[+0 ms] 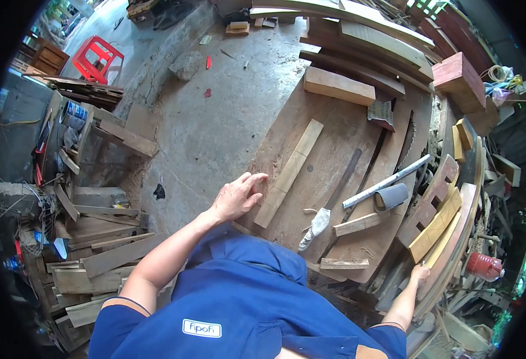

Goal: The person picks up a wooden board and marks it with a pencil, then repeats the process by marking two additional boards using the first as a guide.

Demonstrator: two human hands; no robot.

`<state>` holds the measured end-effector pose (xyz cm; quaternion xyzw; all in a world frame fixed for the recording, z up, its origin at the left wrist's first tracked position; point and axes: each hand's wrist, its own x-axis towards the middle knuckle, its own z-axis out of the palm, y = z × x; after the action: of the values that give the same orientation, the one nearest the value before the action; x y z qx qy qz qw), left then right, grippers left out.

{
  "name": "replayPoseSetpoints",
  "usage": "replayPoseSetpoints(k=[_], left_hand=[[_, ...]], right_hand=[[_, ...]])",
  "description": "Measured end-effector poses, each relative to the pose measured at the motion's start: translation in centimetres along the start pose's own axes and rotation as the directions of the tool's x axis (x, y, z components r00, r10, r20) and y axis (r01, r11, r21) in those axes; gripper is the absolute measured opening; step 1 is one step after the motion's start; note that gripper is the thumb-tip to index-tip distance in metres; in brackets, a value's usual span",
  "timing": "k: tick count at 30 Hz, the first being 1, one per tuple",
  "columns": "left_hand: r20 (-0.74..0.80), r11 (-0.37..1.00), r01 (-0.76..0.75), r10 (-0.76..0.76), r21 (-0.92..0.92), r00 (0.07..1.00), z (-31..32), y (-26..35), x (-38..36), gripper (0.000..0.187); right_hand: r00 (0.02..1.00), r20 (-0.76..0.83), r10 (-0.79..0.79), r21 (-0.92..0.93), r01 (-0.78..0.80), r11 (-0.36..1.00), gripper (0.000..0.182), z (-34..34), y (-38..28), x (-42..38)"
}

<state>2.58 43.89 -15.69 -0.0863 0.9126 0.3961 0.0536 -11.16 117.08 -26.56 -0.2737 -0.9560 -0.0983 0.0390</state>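
My left hand (239, 196) hovers over the near left edge of the wooden work table (340, 137). Its fingers are loosely bent, the thumb stands apart, and nothing shows in it. Just right of it lies a flat wooden strip (289, 173) with dark lines across it. Stretched far out to the right, my right hand (419, 274) is closed at the lower end of a curved yellowish wooden piece (436, 224). What its fingers hold is too small to make out. A second narrow yellowish piece (445, 239) lies beside the curved one.
On the table are a white metal tube (386, 181), a grey sandpaper roll (391, 196), a crumpled white cloth (315, 228), a thick wooden block (339, 85) and a saw blade (407, 140). Scrap boards (95, 278) pile up at left. A red stool (97, 58) stands far left.
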Motion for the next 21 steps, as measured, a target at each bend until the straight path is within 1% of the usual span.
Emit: replayPoseSetpoints(k=[3,4,6,8,9,10,11,12,13,14,16,18,19,20,21], left_hand=[[0.001,1.000,-0.005,0.005,-0.005,1.000,0.0,-0.1,0.1,0.051],[-0.008,1.000,-0.015,0.014,-0.007,1.000,0.0,-0.2,0.1,0.051],[0.003,1.000,-0.016,0.016,-0.015,1.000,0.0,-0.2,0.2,0.051],[-0.005,0.999,-0.039,0.039,-0.003,0.999,0.0,-0.5,0.3,0.051],[-0.005,0.998,-0.053,0.053,0.027,0.999,0.0,-0.7,0.4,0.052],[0.019,0.998,-0.044,0.044,0.047,0.999,0.1,-0.9,0.5,0.052],[0.027,0.998,-0.050,0.049,0.040,0.998,0.1,-1.1,0.6,0.053],[0.032,0.998,-0.056,0.054,0.037,0.998,0.1,-1.4,0.7,0.053],[0.043,0.997,-0.064,0.063,0.037,0.997,0.0,-1.5,0.7,0.053],[0.044,0.997,-0.077,0.076,0.021,0.996,0.0,-1.7,0.7,0.053],[0.049,0.996,-0.094,0.094,0.003,0.994,-0.1,-2.1,0.7,0.053],[0.039,0.988,-0.146,0.148,-0.041,0.988,0.0,-2.6,0.8,0.053],[0.047,0.988,-0.150,0.152,-0.047,0.987,0.0,-3.0,0.9,0.053],[0.032,0.981,-0.188,0.190,-0.052,0.981,0.1,-3.4,1.0,0.052],[0.020,0.972,-0.227,0.228,-0.056,0.973,0.1,-3.7,0.9,0.052]], right_hand=[[0.975,-0.185,-0.125,0.072,0.140,0.987,0.033,-0.3,0.5,-1.1],[0.973,-0.201,-0.117,0.072,0.134,0.988,0.035,-0.9,-0.1,-1.3],[0.950,-0.304,-0.073,0.191,0.136,0.972,0.039,-1.5,-0.5,-1.4],[0.901,-0.434,-0.020,0.253,0.143,0.957,0.042,-2.1,-0.5,-0.6],[0.862,-0.507,0.021,0.351,0.184,0.918,0.043,-2.5,-0.4,0.0],[0.888,-0.454,0.068,0.526,0.205,0.825,0.043,-1.9,1.1,1.6],[0.841,-0.516,0.164,0.425,0.085,0.901,0.045,-4.5,0.1,1.1],[0.852,-0.459,0.252,0.381,-0.067,0.922,0.047,-8.6,-1.6,-0.4],[0.806,-0.490,0.331,0.388,-0.139,0.911,0.048,-11.0,-2.3,-0.8],[0.715,-0.622,0.321,0.403,-0.060,0.913,0.046,-11.4,-1.0,0.2],[0.643,-0.653,0.399,0.416,-0.136,0.899,0.045,-14.9,0.6,0.2],[0.624,-0.693,0.362,0.464,0.001,0.886,0.043,-19.9,1.0,-2.1],[0.583,-0.718,0.381,0.486,0.029,0.873,0.040,-22.5,0.4,-3.8],[0.550,-0.764,0.338,0.473,0.120,0.873,0.037,-24.6,0.9,-4.9],[0.582,-0.719,0.380,0.564,0.169,0.808,0.037,-27.6,-0.1,-7.0]])
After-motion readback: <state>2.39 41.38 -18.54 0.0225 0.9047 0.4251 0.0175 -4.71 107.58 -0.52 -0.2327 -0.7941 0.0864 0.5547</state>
